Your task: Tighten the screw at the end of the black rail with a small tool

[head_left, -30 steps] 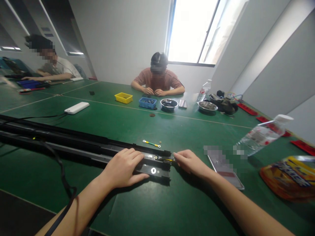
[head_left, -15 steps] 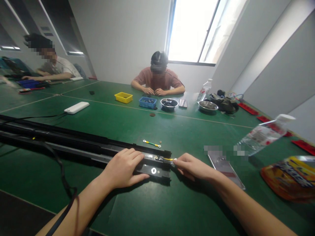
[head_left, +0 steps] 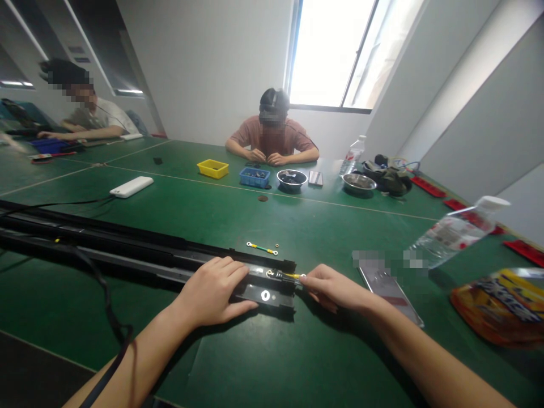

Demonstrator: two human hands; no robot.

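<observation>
A long black metal channel runs from the left edge to the middle of the table. My left hand presses over its right part, fingers across the top and thumb along the near side. Just past the channel's open right end, my right hand pinches the ring-terminal end of a short yellow grounding wire. The wire's other end lies inside the channel, near a nut. A washer sits on the near flange. Behind the channel lie a second green-and-yellow grounding wire and a small nut.
A phone, a plastic bottle and a snack bag stand or lie to the right. Farther back are a yellow bin, a blue bin and metal bowls. A black cable crosses my left forearm. Two people sit beyond.
</observation>
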